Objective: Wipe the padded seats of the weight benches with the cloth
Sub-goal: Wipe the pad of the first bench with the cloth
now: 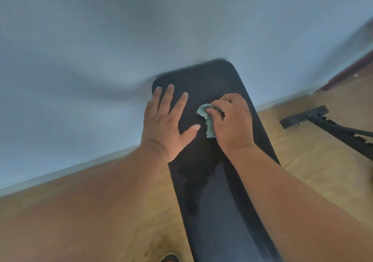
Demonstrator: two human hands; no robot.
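Your right hand [232, 120] is bunched around the green cloth [207, 118], fingers curled over it so the wad presses down on the black padded seat [218, 197]; only a crumpled edge shows, sticking out toward your left hand. Gripping it balled like this likely gives you firm pressure on a small patch rather than wide coverage.

Your left hand [167, 124] lies flat beside it, fingers straight and spread, palm on the pad's left edge, thumb reaching almost to the cloth. It holds nothing; it looks placed to steady the bench and brace your weight while the other hand scrubs.

Both hands work near the far, rounded end of the pad, close to the blue wall [101, 60]. Below your wrists, nearer to you, the seat carries a duller streaked band that may be damp, though the blur makes this uncertain.

Off beyond your right hand, well apart, a black metal frame [323, 122] lies on the wooden floor [312, 171].
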